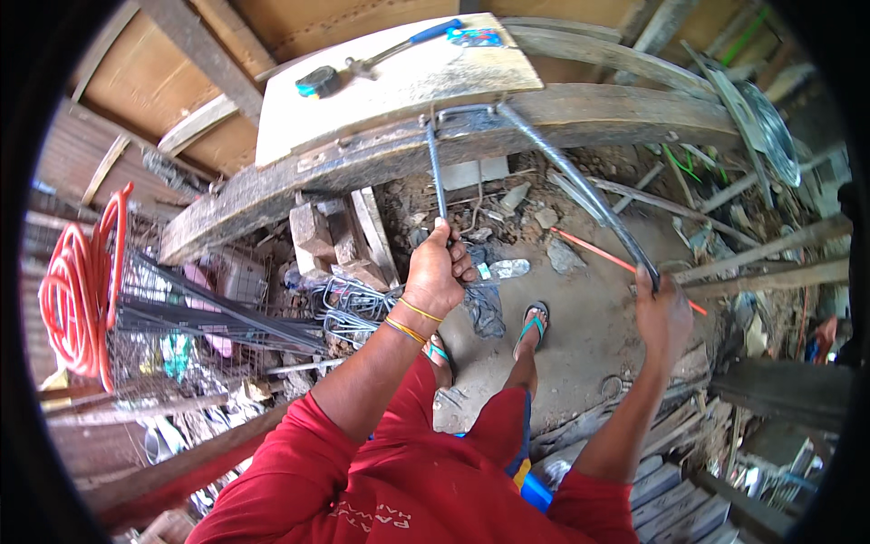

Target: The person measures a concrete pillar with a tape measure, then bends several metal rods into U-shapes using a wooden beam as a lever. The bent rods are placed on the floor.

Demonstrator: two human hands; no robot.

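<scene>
My left hand (435,272) is closed around the near end of a thin steel rod (436,168). The rod runs up to metal pegs on a thick wooden beam (507,127). My right hand (663,313) is wrapped round the dark near end of a longer, thicker grey metal bar (575,177). That bar slants up and left to the beam, where its far end meets a short bent length of rod (467,109) beside the pegs. I cannot tell exactly how the bar and the rod join.
On a pale board (399,91) past the beam lie a blue-handled hammer (408,43), a black tape measure (319,82) and a small blue packet (474,37). Bent metal rods (349,308) lie at left near coiled orange hose (77,290). Stones and a plastic bottle (509,268) litter the ground.
</scene>
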